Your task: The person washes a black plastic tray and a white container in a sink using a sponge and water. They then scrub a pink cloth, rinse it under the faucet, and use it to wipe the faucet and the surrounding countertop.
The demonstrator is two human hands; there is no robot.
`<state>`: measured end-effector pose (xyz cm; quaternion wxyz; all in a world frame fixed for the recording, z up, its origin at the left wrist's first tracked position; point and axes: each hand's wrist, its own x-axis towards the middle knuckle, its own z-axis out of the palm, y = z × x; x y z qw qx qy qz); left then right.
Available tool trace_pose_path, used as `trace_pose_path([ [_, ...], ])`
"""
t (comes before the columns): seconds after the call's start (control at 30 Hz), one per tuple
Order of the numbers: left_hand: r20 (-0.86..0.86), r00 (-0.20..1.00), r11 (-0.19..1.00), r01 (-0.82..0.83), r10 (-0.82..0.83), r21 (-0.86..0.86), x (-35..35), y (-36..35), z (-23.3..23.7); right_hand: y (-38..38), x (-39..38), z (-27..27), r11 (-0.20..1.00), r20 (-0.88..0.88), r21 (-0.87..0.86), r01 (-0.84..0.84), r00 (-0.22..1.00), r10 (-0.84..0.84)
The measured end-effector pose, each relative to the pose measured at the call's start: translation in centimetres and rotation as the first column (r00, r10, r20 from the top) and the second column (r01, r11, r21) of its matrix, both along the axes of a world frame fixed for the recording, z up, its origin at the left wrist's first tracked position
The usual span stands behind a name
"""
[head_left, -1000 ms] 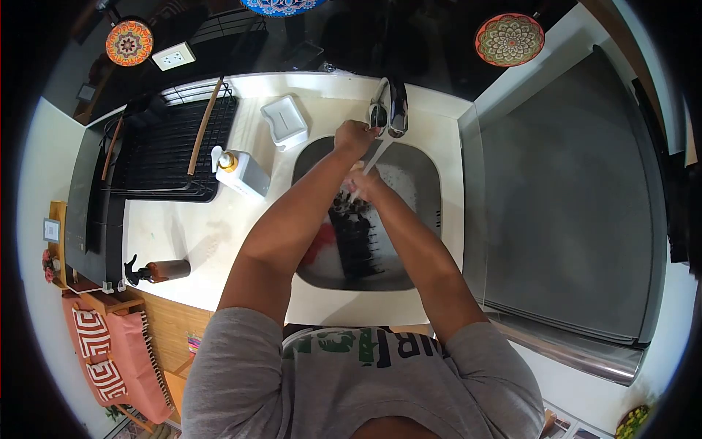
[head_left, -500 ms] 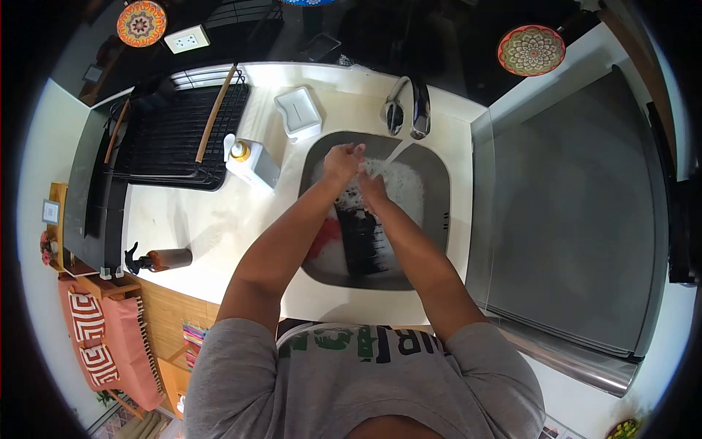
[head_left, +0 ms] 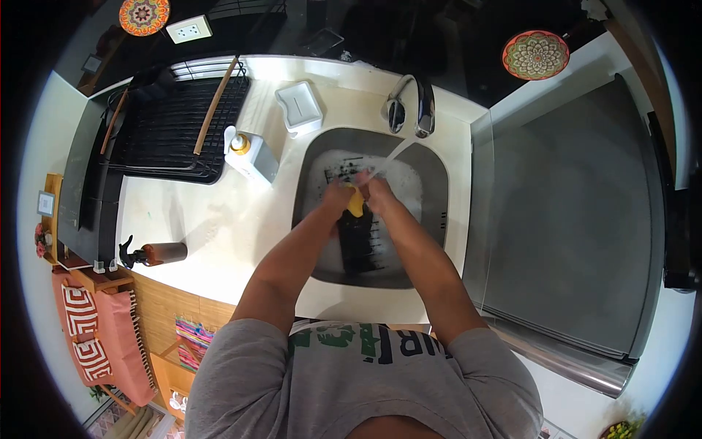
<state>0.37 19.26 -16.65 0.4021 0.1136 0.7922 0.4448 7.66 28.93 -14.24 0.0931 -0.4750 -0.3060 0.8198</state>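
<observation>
A soft yellow sponge or cloth (head_left: 356, 203) is held over the sink (head_left: 436, 170), close to the running tap water. My left hand (head_left: 338, 197) is closed on its left side, with the fingers partly hidden. On its right side, my right hand (head_left: 378, 192) is curled against it, the fingertips blurred where the water falls. Below both hands, a black ridged or slotted piece (head_left: 357, 245) lies in soapy water, its far end covered by suds and hands.
The faucet (head_left: 424, 110) is running at the back of the sink. To the left are a white caddy (head_left: 299, 108), a white pump bottle (head_left: 251, 157), a black dish rack (head_left: 175, 124) and an amber spray bottle (head_left: 164, 253). A grey refrigerator (head_left: 563, 212) stands to the right.
Both hands have come lower and nearer to me in the sink. The yellow piece now shows between them. A red patch left of the black piece no longer shows.
</observation>
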Motion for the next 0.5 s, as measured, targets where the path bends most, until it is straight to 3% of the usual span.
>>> trace_pose_path([
  [0.07,0.311,0.935,0.968,-0.215,0.168,0.125,-0.4,-0.6,0.7,1.4,-0.2,-1.3,0.957,0.034,0.266,-0.115,0.993,0.110],
  [0.2,0.475,0.880,0.972,-0.125,0.017,0.198,-2.3,-0.3,-2.1,2.9,-1.1,-0.8,0.959,-0.007,0.218,-0.180,0.983,0.186],
  [0.27,0.653,0.757,0.904,-0.276,-0.006,0.328,-2.3,0.2,-2.6,2.5,-0.9,2.0,0.890,-0.005,0.310,-0.334,0.936,0.353],
  [0.3,0.656,0.755,0.903,-0.277,-0.007,0.329,-1.8,0.4,-1.0,2.5,-1.0,3.2,0.890,-0.001,0.311,-0.335,0.936,0.352],
  [0.37,0.692,0.704,0.876,-0.424,0.159,0.230,-0.5,0.6,4.1,2.6,-0.9,5.4,0.854,0.084,0.245,-0.459,0.887,0.453],
  [0.5,0.719,0.695,0.841,-0.393,0.008,0.370,-0.7,2.7,-0.5,2.6,-0.3,7.3,0.773,0.209,0.251,-0.583,0.812,0.545],
])
